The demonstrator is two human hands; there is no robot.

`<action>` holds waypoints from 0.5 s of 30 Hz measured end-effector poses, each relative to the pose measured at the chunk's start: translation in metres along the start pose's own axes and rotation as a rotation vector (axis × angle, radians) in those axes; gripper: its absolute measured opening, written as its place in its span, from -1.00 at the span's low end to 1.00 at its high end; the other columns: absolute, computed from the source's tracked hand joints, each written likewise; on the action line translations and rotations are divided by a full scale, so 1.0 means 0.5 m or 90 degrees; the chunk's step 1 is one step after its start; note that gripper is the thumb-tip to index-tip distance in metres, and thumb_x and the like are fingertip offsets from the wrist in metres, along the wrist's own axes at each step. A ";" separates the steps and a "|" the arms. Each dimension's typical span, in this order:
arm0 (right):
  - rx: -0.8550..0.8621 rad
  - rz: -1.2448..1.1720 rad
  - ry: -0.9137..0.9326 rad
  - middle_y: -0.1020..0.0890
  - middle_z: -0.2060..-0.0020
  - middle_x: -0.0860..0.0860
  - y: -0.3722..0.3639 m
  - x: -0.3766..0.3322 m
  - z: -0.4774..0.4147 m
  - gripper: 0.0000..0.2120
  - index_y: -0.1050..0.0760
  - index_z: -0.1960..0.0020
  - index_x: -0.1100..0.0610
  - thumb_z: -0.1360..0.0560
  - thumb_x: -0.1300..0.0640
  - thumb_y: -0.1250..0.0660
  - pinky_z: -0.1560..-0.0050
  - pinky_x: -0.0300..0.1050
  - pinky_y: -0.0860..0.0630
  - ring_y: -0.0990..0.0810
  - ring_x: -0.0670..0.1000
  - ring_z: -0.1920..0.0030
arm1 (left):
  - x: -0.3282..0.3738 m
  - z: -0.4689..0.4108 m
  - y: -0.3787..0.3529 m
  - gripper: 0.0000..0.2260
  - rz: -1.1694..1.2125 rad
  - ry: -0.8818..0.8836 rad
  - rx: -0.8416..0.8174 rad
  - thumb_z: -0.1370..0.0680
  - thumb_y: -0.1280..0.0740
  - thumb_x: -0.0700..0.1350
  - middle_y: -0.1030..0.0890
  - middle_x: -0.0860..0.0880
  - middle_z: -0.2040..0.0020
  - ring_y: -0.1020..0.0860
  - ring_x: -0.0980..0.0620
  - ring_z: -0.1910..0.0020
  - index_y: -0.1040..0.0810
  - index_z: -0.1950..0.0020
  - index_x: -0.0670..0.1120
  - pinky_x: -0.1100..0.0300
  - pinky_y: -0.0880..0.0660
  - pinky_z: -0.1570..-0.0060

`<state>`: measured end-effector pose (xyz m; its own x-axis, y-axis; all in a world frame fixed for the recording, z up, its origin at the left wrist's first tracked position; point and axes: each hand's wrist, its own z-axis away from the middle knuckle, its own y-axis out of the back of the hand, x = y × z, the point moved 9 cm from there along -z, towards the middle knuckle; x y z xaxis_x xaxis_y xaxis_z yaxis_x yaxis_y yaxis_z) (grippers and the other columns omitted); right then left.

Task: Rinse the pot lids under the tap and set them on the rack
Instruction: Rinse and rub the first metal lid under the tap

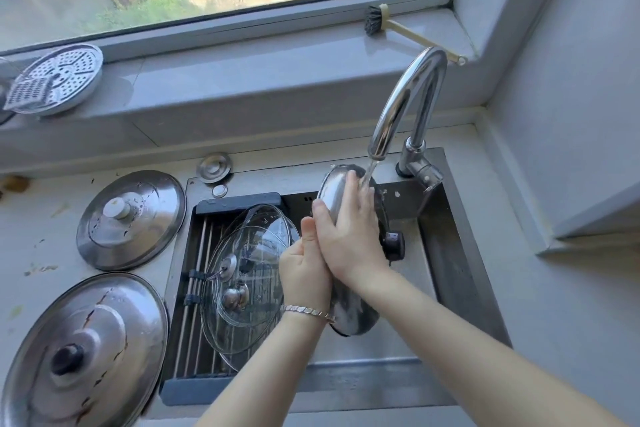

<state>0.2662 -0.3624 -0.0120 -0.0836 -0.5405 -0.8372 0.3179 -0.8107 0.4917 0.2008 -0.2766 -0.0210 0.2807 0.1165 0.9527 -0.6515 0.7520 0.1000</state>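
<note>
Near-left corner of the worktop (31,229): a large steel lid (86,350) with a dark knob lies flat. Beside it, the rack (194,388) spans the left part of the sink (450,263) and carries two glass lids (242,291), tilted and overlapping.

Over the right part of the sink, the held steel lid (353,308) stands on edge, tilted. Its black knob (394,245) faces right, away from the hands.
- Left hand (304,274), with a bracelet (306,310) at the wrist: fingers curled round the lid's left rim at mid-height, gripping it.
- Right hand (349,239): laid on the lid's inner face above the left hand, fingers straight and pointing to the upper rim, thumb at the left rim. The two hands touch.

The lid's upper rim sits directly under the spout of the tap (405,104). The water stream (369,173) strikes it at the right hand's fingertips.

Farther left on the worktop, a second steel lid (131,218) with a white knob lies flat. A small round cap (214,167) rests at the sink's far-left corner.

On the window sill (277,66): a perforated steamer plate (59,80) at left, a dish brush (377,21) at right.
</note>
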 end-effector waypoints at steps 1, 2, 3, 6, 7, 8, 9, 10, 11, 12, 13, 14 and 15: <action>0.003 -0.013 -0.028 0.14 -0.53 0.06 0.009 0.011 -0.017 -0.32 0.19 -0.54 0.05 -0.57 -0.16 -0.05 -0.50 0.04 0.17 0.20 0.06 -0.52 | 0.009 0.003 -0.001 -0.51 -0.020 -0.031 0.003 -0.57 -0.14 0.04 -0.33 0.07 0.63 -0.27 0.12 0.58 -0.31 0.55 -0.10 0.23 -0.20 0.48; 0.002 -0.053 -0.096 0.07 -0.53 0.08 0.020 0.034 -0.043 -0.32 0.13 -0.54 0.04 -0.55 -0.22 -0.03 -0.50 0.11 0.09 0.12 0.11 -0.52 | 0.014 0.006 -0.003 -0.50 -0.043 -0.060 0.003 -0.57 -0.14 0.02 -0.27 0.09 0.65 -0.22 0.14 0.61 -0.24 0.58 -0.06 0.23 -0.16 0.50; 0.007 -0.103 -0.175 0.00 -0.53 0.11 0.034 0.056 -0.063 -0.31 0.07 -0.53 0.04 -0.53 -0.27 0.00 -0.48 0.16 0.02 0.03 0.15 -0.51 | 0.018 0.011 -0.005 -0.48 -0.061 -0.075 -0.001 -0.57 -0.14 0.02 -0.22 0.12 0.66 -0.18 0.15 0.62 -0.18 0.60 -0.02 0.22 -0.14 0.51; 0.014 -0.094 -0.206 -0.04 -0.50 0.22 0.032 0.059 -0.053 -0.31 0.01 -0.52 0.12 -0.53 -0.25 0.08 -0.48 0.14 0.03 0.00 0.17 -0.50 | 0.000 0.008 -0.008 -0.42 -0.045 -0.044 0.001 -0.56 -0.15 0.04 -0.20 0.14 0.66 -0.16 0.13 0.59 -0.18 0.67 -0.02 0.21 -0.13 0.49; 0.011 -0.041 -0.136 0.03 -0.51 0.21 0.017 0.033 -0.031 -0.34 0.07 -0.53 0.13 -0.56 -0.19 0.05 -0.49 0.09 0.11 0.08 0.14 -0.51 | -0.009 0.004 -0.010 -0.46 -0.011 -0.019 0.002 -0.55 -0.16 0.07 -0.24 0.12 0.65 -0.18 0.11 0.57 -0.23 0.64 0.00 0.20 -0.14 0.46; 0.000 -0.010 -0.080 0.11 -0.52 0.17 0.000 0.015 -0.011 -0.36 0.14 -0.54 0.12 -0.58 -0.13 0.02 -0.50 0.04 0.19 0.16 0.11 -0.52 | -0.015 0.000 -0.011 -0.51 0.019 0.002 -0.002 -0.54 -0.17 0.09 -0.29 0.09 0.63 -0.21 0.11 0.56 -0.30 0.59 0.00 0.20 -0.15 0.43; -0.003 -0.004 -0.043 0.15 -0.52 0.14 -0.005 0.001 0.002 -0.36 0.17 -0.54 0.10 -0.59 -0.10 -0.02 -0.50 0.01 0.21 0.20 0.08 -0.52 | -0.015 -0.002 -0.013 -0.51 0.027 0.004 -0.008 -0.55 -0.17 0.08 -0.32 0.08 0.63 -0.22 0.12 0.57 -0.33 0.57 -0.04 0.20 -0.16 0.43; -0.002 -0.011 -0.040 0.12 -0.53 0.13 -0.004 0.007 -0.006 -0.34 0.15 -0.54 0.09 -0.57 -0.11 -0.04 -0.50 0.04 0.17 0.17 0.10 -0.52 | -0.010 -0.002 -0.012 -0.50 0.001 -0.016 -0.012 -0.56 -0.17 0.05 -0.30 0.10 0.65 -0.21 0.14 0.59 -0.30 0.59 -0.02 0.21 -0.15 0.45; 0.007 -0.035 -0.068 0.03 -0.52 0.14 0.004 0.022 -0.028 -0.32 0.07 -0.53 0.09 -0.54 -0.16 -0.06 -0.49 0.11 0.08 0.08 0.15 -0.52 | 0.001 0.001 -0.012 -0.46 -0.041 -0.050 -0.017 -0.58 -0.16 0.02 -0.26 0.13 0.66 -0.18 0.16 0.61 -0.24 0.63 0.00 0.22 -0.13 0.48; 0.017 -0.078 -0.129 -0.08 -0.50 0.16 0.018 0.043 -0.054 -0.30 -0.02 -0.51 0.10 -0.49 -0.21 -0.06 -0.46 0.17 -0.03 -0.04 0.20 -0.49 | 0.012 0.005 -0.013 -0.42 -0.079 -0.079 -0.029 -0.58 -0.16 0.00 -0.21 0.12 0.68 -0.15 0.16 0.62 -0.18 0.66 -0.01 0.24 -0.11 0.52; 0.026 -0.119 -0.192 -0.18 -0.46 0.19 0.030 0.060 -0.070 -0.28 -0.08 -0.49 0.11 -0.44 -0.24 -0.04 -0.42 0.21 -0.12 -0.14 0.23 -0.45 | 0.020 0.012 -0.015 -0.40 -0.103 -0.096 -0.039 -0.58 -0.16 0.00 -0.18 0.12 0.68 -0.13 0.17 0.63 -0.15 0.67 -0.02 0.25 -0.09 0.54; 0.033 -0.134 -0.228 -0.23 -0.43 0.23 0.033 0.070 -0.074 -0.28 -0.11 -0.47 0.13 -0.42 -0.24 -0.03 -0.40 0.22 -0.16 -0.19 0.24 -0.42 | 0.026 0.016 -0.014 -0.40 -0.119 -0.106 -0.041 -0.58 -0.16 -0.01 -0.16 0.11 0.68 -0.13 0.16 0.63 -0.13 0.67 -0.03 0.27 -0.08 0.55; 0.039 -0.109 -0.216 -0.22 -0.43 0.26 0.034 0.061 -0.067 -0.29 -0.10 -0.47 0.14 -0.43 -0.22 -0.03 -0.40 0.21 -0.15 -0.18 0.25 -0.42 | 0.029 0.017 -0.013 -0.40 -0.129 -0.111 -0.038 -0.59 -0.16 -0.02 -0.16 0.11 0.69 -0.13 0.16 0.63 -0.12 0.67 -0.03 0.27 -0.07 0.55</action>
<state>0.3009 -0.3851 -0.0371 -0.4421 -0.4319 -0.7861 0.2161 -0.9019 0.3739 0.2034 -0.2853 -0.0053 0.2719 -0.1499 0.9506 -0.5500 0.7864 0.2813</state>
